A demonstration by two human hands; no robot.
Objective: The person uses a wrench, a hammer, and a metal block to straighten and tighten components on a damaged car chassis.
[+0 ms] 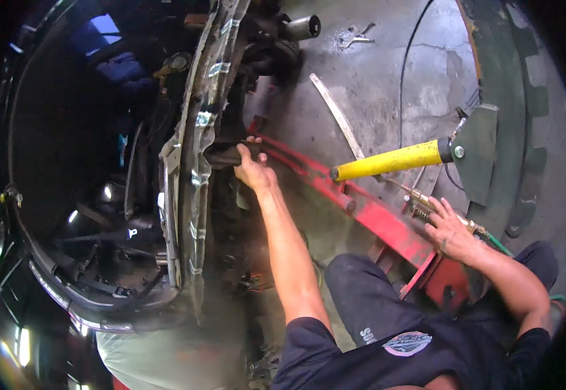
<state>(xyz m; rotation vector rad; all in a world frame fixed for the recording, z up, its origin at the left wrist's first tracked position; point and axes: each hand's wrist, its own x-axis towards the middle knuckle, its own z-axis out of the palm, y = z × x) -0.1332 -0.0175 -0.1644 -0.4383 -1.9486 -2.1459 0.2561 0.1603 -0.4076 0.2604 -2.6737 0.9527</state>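
Observation:
My left hand (256, 170) is closed around the end of a dark metal piece (224, 155). This piece juts from the long bare-metal edge (202, 149) of a dark vehicle body, and I cannot make out how it is joined there. Further right, my right hand (453, 235) lies over a slim brass-coloured tool (419, 197) with a green hose (496, 243) at its back end; the fingers curl over it and partly hide it. A red steel beam (387, 224) slants below both hands. Above it stretches a yellow hydraulic cylinder (393, 160).
A green steel frame (485, 156) stands at the right, by the cylinder's end. On the grey floor lie a pale metal strip (335, 112), a small metal tool (356, 38) and a black cable (405, 71). A pale cover (166, 357) is at the lower left.

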